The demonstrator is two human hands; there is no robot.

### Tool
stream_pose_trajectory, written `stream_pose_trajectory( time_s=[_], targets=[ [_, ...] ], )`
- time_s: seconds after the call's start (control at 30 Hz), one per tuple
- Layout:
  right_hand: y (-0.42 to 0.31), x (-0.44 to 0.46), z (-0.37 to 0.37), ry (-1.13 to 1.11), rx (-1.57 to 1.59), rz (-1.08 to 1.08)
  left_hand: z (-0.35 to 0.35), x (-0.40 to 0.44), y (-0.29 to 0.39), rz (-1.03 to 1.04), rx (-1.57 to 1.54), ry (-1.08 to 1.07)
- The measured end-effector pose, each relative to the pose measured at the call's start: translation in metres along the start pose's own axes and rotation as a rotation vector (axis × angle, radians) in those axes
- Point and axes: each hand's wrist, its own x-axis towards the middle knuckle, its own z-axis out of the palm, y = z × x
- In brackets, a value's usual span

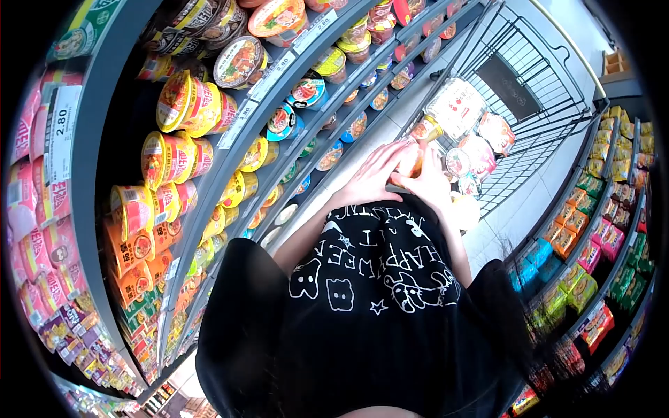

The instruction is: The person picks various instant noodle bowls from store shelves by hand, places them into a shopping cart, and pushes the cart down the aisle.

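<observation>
In front of my black printed shirt, my left hand (376, 172) and my right hand (428, 182) come together around an orange-red instant noodle cup (410, 164). Fingers and glare cover much of the cup. The left hand lies along its left side, and the right hand curls round the other side. Just beyond them is the shopping cart (550, 76), a dark wire one. Inside it are a white multipack with red print (456, 106), a yellow-topped cup (426, 129), a round-lidded bowl (457, 161) and pink and white packages (478, 155).
Shelves on my left hold several rows of noodle bowls and cups, such as a yellow bowl (166, 157), above price labels (237, 125). To the right, another shelf carries bagged noodles (568, 230). Pale tiled floor (498, 230) runs between them.
</observation>
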Motion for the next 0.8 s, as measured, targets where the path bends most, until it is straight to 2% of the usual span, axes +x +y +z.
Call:
stream_pose_trajectory(
  time_s=[0.03, 0.07, 0.13, 0.2, 0.27, 0.33, 0.4, 0.47, 0.53, 0.6, 0.67, 0.77, 0.8],
  targets=[
    [-0.009, 0.001, -0.001, 0.009, 0.105, -0.087, -0.001, 0.0, 0.002, -0.062, -0.104, 0.038],
    [-0.018, -0.001, -0.004, 0.01, 0.13, -0.159, -0.004, 0.0, 0.0, 0.012, -0.042, 0.145],
    [-0.018, 0.001, -0.006, 0.036, 0.243, -0.328, -0.017, -0.002, -0.003, 0.03, 0.001, 0.25],
    [-0.022, -0.005, -0.008, -0.077, 0.7, -0.141, -0.03, 0.001, -0.007, 0.026, -0.062, 0.476],
    [-0.019, -0.005, -0.008, -0.051, 0.749, -0.145, -0.063, 0.007, 0.012, -0.013, -0.085, 0.726],
    [-0.002, -0.003, 0.003, 0.022, 0.584, -0.172, -0.099, 0.02, 0.009, 0.063, 0.023, 0.964],
    [0.007, -0.004, 0.008, 0.047, 0.561, -0.159, -0.141, 0.041, 0.011, 0.125, -0.028, 1.131],
    [0.013, -0.006, 0.009, 0.036, 0.536, -0.115, -0.18, 0.057, 0.007, 0.143, 0.028, 1.188],
    [0.011, -0.01, 0.0, 0.064, 0.503, -0.102, -0.202, 0.069, 0.011, 0.042, 0.096, 1.207],
    [0.017, -0.015, -0.008, 0.083, 0.235, -0.039, -0.217, 0.079, -0.016, -0.02, 0.226, 1.223],
    [0.046, -0.015, -0.002, 0.182, 0.158, -0.1, -0.221, 0.087, -0.027, -0.048, 0.282, 1.212],
    [0.096, -0.028, 0.004, 0.287, -0.196, 0.062, -0.222, 0.092, -0.039, -0.065, 0.299, 1.234],
    [0.114, -0.035, 0.003, 0.252, -0.197, 0.174, -0.224, 0.094, -0.051, -0.056, 0.304, 1.255]
  ],
)
